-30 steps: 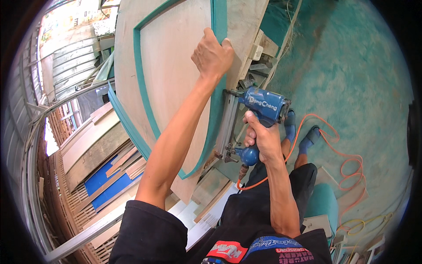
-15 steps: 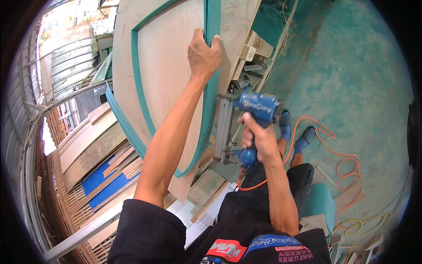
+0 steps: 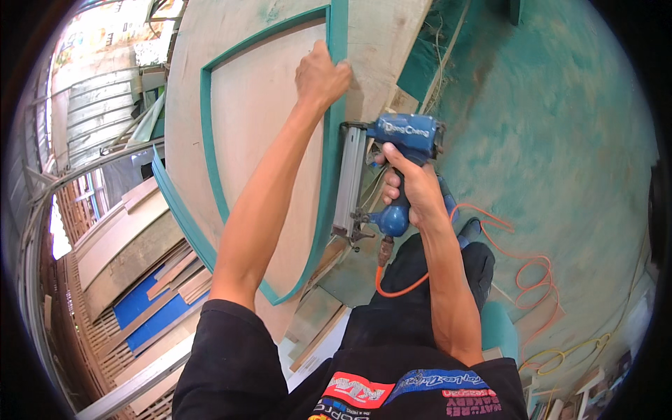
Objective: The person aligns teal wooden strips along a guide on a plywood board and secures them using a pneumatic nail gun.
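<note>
My right hand (image 3: 414, 187) is wrapped round the grip of a blue pneumatic nail gun (image 3: 409, 134). Its grey magazine (image 3: 348, 185) stands alongside the green frame, and the nose meets or nearly meets the frame's right side. With bent fingers, my left hand (image 3: 322, 78) grips the upper right part of the green wooden frame (image 3: 324, 210). Some of those fingertips are hidden. The curved frame sits on a pale plywood panel (image 3: 269, 150). An orange air hose (image 3: 381, 280) runs from the base of the gun's handle.
Boards and strips lie at the left on a slatted surface (image 3: 87, 318) and a blue sheet (image 3: 143, 308). Loops of the orange hose and a yellow hose (image 3: 556, 360) lie on the green-stained floor (image 3: 560, 161). Wood offcuts (image 3: 581, 406) sit at the lower right.
The nail gun has moved up and slightly left, its nose now against or close to the frame's side. My left hand stays near the frame's upper right. The view has shifted a little.
</note>
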### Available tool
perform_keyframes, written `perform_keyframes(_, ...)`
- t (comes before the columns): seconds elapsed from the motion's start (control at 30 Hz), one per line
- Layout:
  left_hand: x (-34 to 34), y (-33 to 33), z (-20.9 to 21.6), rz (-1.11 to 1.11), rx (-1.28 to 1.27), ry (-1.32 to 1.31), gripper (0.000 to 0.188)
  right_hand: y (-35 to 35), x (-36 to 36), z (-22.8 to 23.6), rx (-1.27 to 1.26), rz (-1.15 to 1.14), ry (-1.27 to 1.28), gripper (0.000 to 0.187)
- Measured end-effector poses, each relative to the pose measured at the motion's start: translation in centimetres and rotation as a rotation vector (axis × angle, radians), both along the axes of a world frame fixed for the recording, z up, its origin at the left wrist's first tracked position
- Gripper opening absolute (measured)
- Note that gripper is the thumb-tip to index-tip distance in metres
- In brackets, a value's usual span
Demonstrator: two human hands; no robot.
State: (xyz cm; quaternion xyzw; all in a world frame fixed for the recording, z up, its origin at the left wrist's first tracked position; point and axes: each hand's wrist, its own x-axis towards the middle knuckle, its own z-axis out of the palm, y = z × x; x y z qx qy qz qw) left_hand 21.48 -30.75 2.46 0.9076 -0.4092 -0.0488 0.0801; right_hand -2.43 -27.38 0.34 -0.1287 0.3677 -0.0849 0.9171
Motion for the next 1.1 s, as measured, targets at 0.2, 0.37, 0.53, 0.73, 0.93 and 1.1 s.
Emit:
perform_keyframes(0.2,-0.1,-2.3,-0.9,0.037,-0.009,-0.033,0.030,0.2,0.5,1.2,0.030,-0.042,0.114,0.030)
perform_keyframes(0.37,-0.8,-2.5,-1.2,0.079,-0.033,-0.054,0.026,-0.1,0.9,2.0,0.129,-0.080,0.161,0.028)
perform_keyframes(0.53,-0.5,-2.0,-1.0,0.119,-0.025,0.002,0.028,0.1,1.2,2.0,0.164,-0.043,0.159,0.026)
perform_keyframes(0.73,-0.3,-1.9,-1.6,0.104,-0.049,-0.025,0.027,0.0,1.1,1.6,0.193,-0.039,0.131,0.026)
perform_keyframes(0.93,0.0,-2.9,-1.5,0.136,-0.033,-0.030,0.029,-0.4,0.8,1.4,0.156,0.013,0.116,0.031)
perform_keyframes(1.1,-0.4,-2.4,-1.1,0.127,-0.227,-0.023,0.024,-1.3,1.1,1.5,0.151,-0.019,0.072,0.031)
